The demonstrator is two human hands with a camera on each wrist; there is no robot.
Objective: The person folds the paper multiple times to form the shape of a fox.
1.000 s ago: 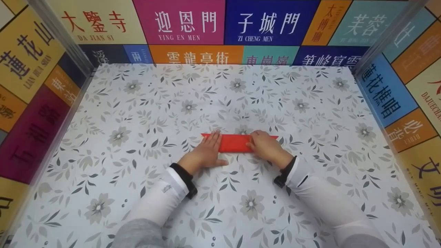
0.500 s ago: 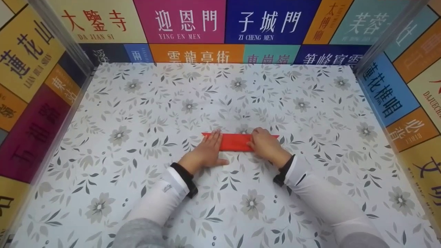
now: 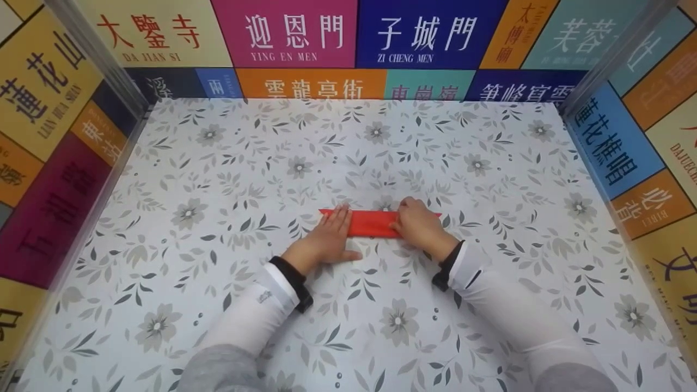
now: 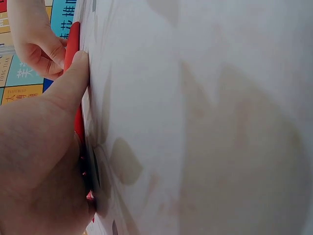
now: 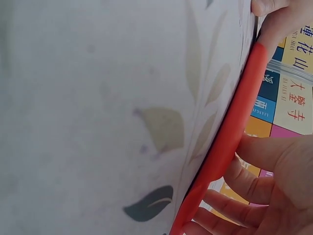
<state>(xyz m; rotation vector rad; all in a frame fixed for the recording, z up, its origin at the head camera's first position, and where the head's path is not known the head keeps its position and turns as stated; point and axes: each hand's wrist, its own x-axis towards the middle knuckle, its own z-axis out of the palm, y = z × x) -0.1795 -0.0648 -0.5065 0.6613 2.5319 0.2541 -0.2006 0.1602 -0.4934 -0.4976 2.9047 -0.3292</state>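
Red folded paper (image 3: 372, 224) lies on the floral table (image 3: 218, 179), left hand (image 3: 326, 239) pressing flat-fingered, right hand (image 3: 418, 226) pinching its end

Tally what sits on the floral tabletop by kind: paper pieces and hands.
Red folded paper: 1
Hands pressing on it: 2, left hand and right hand
Total: 3, all on the floral tabletop
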